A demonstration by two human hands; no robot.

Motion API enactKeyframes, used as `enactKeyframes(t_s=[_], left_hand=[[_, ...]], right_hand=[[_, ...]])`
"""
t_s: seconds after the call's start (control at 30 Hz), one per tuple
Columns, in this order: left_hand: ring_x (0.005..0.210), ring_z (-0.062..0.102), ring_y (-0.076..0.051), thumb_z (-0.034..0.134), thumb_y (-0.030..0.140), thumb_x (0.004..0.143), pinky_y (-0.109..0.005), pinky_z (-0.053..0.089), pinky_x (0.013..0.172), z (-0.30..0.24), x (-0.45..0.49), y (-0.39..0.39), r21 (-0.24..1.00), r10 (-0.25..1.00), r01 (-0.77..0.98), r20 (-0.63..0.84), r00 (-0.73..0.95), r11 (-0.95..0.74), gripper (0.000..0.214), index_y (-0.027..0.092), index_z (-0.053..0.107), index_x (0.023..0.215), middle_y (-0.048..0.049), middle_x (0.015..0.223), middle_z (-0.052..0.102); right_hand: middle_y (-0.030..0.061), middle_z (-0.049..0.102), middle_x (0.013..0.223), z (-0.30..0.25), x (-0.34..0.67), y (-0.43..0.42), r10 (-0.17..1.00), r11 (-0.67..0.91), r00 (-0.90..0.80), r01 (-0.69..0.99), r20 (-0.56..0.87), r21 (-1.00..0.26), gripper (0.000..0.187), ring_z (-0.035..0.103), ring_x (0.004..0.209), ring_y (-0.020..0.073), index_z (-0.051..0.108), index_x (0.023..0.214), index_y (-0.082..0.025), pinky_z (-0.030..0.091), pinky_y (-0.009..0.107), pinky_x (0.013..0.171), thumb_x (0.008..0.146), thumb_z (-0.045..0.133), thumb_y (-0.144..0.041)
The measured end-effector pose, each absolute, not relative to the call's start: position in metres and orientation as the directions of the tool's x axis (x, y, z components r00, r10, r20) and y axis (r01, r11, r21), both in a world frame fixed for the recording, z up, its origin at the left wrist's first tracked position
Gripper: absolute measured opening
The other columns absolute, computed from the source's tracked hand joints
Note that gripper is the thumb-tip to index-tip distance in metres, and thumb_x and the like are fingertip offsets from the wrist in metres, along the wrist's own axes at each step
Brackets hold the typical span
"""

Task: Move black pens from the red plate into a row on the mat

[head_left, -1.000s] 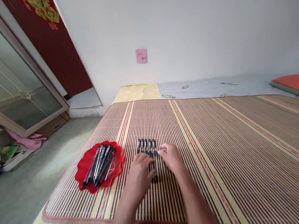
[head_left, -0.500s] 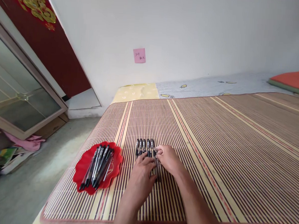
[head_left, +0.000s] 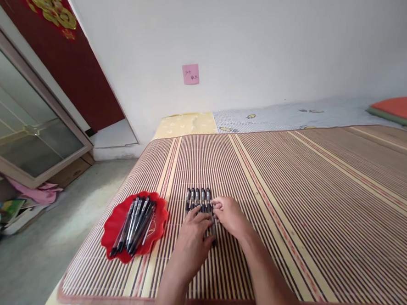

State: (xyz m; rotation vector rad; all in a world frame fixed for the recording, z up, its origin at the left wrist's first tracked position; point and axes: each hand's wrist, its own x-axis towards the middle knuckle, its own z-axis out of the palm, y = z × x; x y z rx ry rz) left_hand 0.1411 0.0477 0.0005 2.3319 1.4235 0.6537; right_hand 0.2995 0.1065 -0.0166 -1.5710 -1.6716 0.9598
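Note:
Several black pens (head_left: 198, 197) lie side by side in a row on the striped bamboo mat (head_left: 290, 199). My left hand (head_left: 194, 237) rests flat on top of the row, fingers stretched out over the pens. My right hand (head_left: 230, 215) sits at the right end of the row, fingers curled and pinching the top of the rightmost pen. To the left, a red scalloped plate (head_left: 116, 225) holds several more black pens (head_left: 136, 224) in a bundle.
The mat covers a bed whose front edge runs just below my forearms. Floor lies to the left, with a glass-door cabinet (head_left: 25, 128) and piled cloth and books (head_left: 10, 205). A pink sticky note (head_left: 191, 74) is on the wall; an orange cushion (head_left: 399, 108) lies far right.
My left hand slid forward up the row of pens and its fingers spread out. My right hand stayed at the right end of the row.

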Motion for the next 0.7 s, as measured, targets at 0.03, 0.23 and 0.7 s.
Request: enactKeyframes(t_s=[0.03,0.23,0.7], left_hand=[[0.137,0.054,-0.038,0.072,0.005,0.079,-0.064,0.045,0.114,0.001,0.142,0.047,0.499,0.89,0.738,0.212,0.404,-0.454,0.031,0.019,0.077,0.106,-0.0096,0.124,0.074],[0.137,0.055,-0.037,0.071,0.004,0.079,-0.065,0.045,0.114,0.004,0.144,0.047,0.524,0.878,0.708,0.207,0.432,-0.473,0.03,0.02,0.077,0.103,-0.0097,0.125,0.074],[0.087,0.064,-0.022,0.059,0.019,0.092,-0.034,0.048,0.077,0.015,0.127,0.048,0.633,0.931,0.7,0.342,0.13,-0.33,0.015,0.021,0.059,0.077,-0.0041,0.086,0.067]], right_hand=[[0.0031,0.072,0.073,-0.017,0.3,0.107,0.997,0.018,-0.078,0.53,-0.027,-0.848,0.034,0.066,0.062,0.0152,0.078,0.098,-0.015,0.046,0.024,0.062,0.08,0.053,-0.002],[0.0018,0.067,0.063,-0.018,0.302,0.108,0.994,0.054,-0.107,0.53,-0.004,-0.846,0.033,0.064,0.06,0.016,0.079,0.092,-0.016,0.044,0.025,0.061,0.081,0.05,-0.003],[0.0003,0.059,0.06,0.015,0.307,0.093,0.996,0.0,-0.07,0.609,-0.054,-0.793,0.027,0.053,0.054,0.0136,0.054,0.06,-0.021,0.031,0.027,0.053,0.085,0.051,-0.01]])
